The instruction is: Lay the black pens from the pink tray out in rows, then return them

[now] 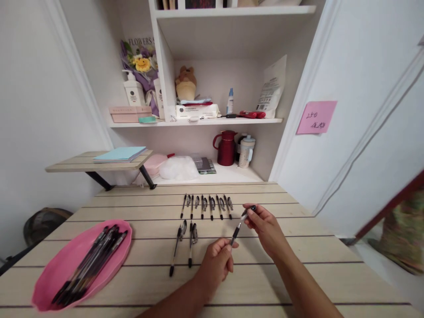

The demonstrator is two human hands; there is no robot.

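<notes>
My left hand (218, 259) is closed around the barrel of a black gel pen (235, 233), whose tip points up and to the right. Between the thumb and fingers of my right hand (263, 227) is a pen cap (247, 213), just at the pen's tip. Whether cap and tip touch I cannot tell. To the left lie two uncapped pens (175, 251), each with its cap (194, 233) beside it. Farther back is a row of several pens (212, 207) with caps alongside. A pink tray (123, 265) at the left holds several capped pens (94, 265).
A small raised stand (73, 162) with blue paper (121, 153) rises at the table's back left. Behind the table are white shelves (212, 123) with a red jug (226, 149), a light cup (246, 152) and bottles. A pink note (316, 117) sticks to the right wall.
</notes>
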